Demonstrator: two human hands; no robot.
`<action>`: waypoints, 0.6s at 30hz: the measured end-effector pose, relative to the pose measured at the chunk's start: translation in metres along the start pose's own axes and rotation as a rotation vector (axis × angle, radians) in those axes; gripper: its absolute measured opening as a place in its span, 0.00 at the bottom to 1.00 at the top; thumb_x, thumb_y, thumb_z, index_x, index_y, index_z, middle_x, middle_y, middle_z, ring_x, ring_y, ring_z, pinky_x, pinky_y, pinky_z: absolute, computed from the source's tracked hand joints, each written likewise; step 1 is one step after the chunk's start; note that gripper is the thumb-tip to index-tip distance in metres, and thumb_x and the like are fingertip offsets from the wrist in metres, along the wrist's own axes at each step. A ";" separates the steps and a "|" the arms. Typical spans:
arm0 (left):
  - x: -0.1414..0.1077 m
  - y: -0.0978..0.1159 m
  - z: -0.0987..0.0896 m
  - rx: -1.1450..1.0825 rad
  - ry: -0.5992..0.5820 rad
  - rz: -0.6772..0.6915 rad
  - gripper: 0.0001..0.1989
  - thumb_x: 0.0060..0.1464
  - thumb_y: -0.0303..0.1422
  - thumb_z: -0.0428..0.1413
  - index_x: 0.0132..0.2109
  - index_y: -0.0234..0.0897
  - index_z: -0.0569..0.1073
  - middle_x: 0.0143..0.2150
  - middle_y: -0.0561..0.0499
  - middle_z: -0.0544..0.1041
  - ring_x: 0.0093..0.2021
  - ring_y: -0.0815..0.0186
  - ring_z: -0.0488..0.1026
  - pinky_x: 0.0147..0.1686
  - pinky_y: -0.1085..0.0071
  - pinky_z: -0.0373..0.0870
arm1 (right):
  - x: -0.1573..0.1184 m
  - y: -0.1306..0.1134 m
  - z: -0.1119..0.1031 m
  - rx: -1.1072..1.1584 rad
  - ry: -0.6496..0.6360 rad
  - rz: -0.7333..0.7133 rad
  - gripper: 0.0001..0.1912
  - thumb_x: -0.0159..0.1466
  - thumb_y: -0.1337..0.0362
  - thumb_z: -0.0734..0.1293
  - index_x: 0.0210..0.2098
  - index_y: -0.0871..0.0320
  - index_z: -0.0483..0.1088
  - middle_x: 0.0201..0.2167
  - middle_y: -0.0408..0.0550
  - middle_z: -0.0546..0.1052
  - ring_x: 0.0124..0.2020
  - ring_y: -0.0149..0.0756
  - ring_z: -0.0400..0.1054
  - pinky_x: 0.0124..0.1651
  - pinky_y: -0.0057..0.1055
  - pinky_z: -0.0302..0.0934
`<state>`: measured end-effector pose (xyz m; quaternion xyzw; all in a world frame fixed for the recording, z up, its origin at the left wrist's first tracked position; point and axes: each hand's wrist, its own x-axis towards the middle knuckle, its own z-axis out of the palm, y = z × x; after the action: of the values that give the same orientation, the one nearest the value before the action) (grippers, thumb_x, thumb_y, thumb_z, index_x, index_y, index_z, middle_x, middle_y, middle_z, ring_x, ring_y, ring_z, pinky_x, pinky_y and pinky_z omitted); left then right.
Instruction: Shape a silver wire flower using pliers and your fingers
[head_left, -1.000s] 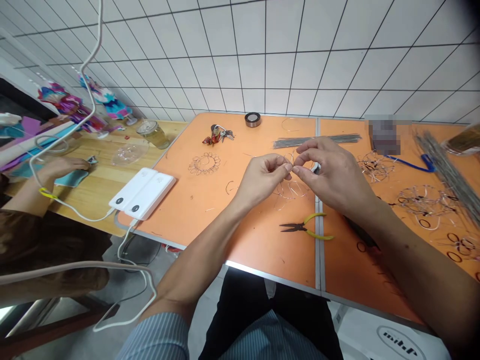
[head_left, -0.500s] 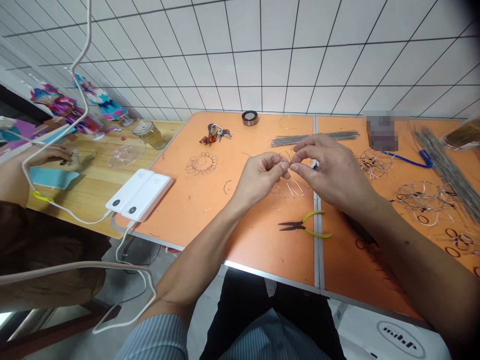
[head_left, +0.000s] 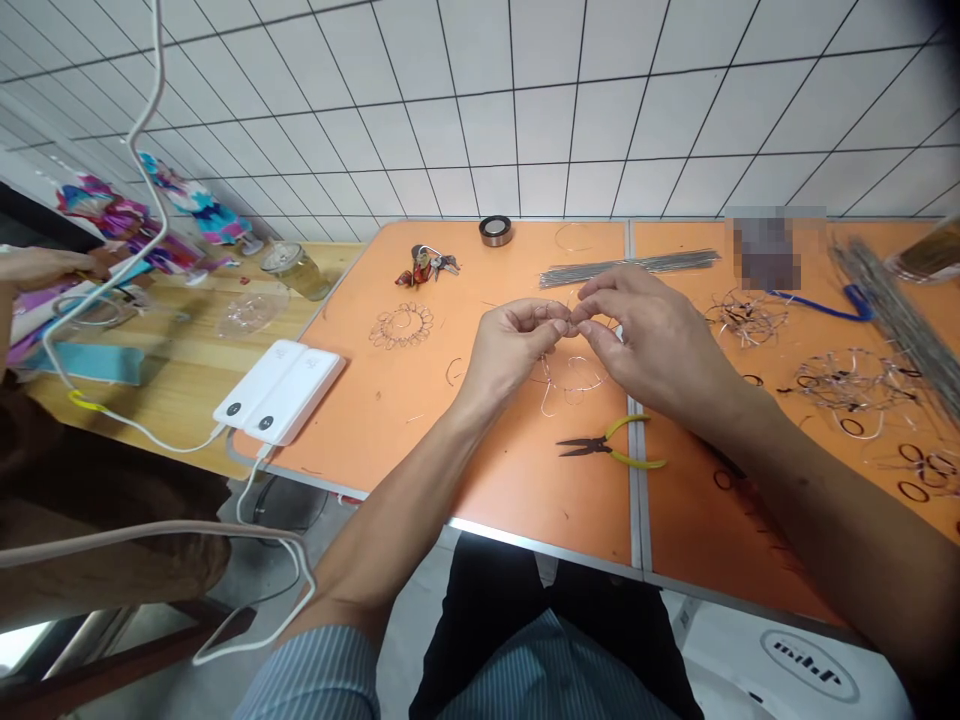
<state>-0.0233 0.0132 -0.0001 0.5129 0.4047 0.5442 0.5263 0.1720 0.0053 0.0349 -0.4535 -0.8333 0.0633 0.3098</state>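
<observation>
My left hand pinches a thin bent wire between thumb and fingers above the orange table. From the right, my right hand closes its thumb and forefinger on the same wire, fingertips nearly meeting those of the left. Loops of the wire hang below the fingertips; the pinched part is mostly hidden. Pliers with yellow handles lie just below my hands, jaws to the left. Behind them rests a bundle of straight wires. A ring of wire loops lies left of my left hand.
A roll of tape and small pliers are at the back. Bent wire pieces and a large wire bundle lie right. Left are a white power bank, cables, a glass jar and another person's hand.
The wire in my fingers has turned, and its loops now hang lower. My hands stay close together. The other person's hand has moved back and left, away from the blue piece.
</observation>
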 end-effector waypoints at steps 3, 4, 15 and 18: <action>0.000 0.002 0.000 0.011 0.024 0.013 0.06 0.50 0.35 0.72 0.34 0.39 0.85 0.34 0.50 0.87 0.30 0.70 0.75 0.31 0.71 0.67 | 0.000 0.001 0.001 0.009 0.009 -0.003 0.13 0.74 0.65 0.66 0.48 0.50 0.84 0.58 0.55 0.86 0.57 0.56 0.81 0.55 0.55 0.77; 0.000 0.002 -0.001 0.020 0.035 0.016 0.06 0.50 0.35 0.72 0.35 0.39 0.85 0.34 0.50 0.87 0.30 0.70 0.75 0.31 0.71 0.67 | 0.000 0.001 0.001 0.014 0.011 -0.001 0.13 0.74 0.65 0.66 0.48 0.50 0.84 0.58 0.55 0.85 0.57 0.55 0.81 0.55 0.54 0.77; 0.003 -0.003 -0.003 0.040 0.093 0.002 0.08 0.47 0.35 0.75 0.35 0.40 0.86 0.35 0.48 0.89 0.31 0.68 0.79 0.29 0.73 0.66 | -0.003 -0.013 -0.039 0.022 0.080 0.049 0.18 0.76 0.59 0.69 0.63 0.46 0.82 0.62 0.54 0.84 0.63 0.62 0.78 0.62 0.60 0.75; 0.003 -0.003 -0.004 0.059 0.097 0.007 0.08 0.46 0.33 0.76 0.34 0.40 0.86 0.34 0.49 0.88 0.29 0.69 0.77 0.27 0.72 0.65 | -0.031 0.002 -0.066 -0.079 0.030 0.096 0.18 0.76 0.57 0.71 0.63 0.44 0.81 0.60 0.53 0.85 0.58 0.62 0.80 0.62 0.60 0.73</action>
<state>-0.0261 0.0169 -0.0036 0.5027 0.4437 0.5581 0.4888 0.2237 -0.0296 0.0723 -0.5058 -0.8077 0.0383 0.3005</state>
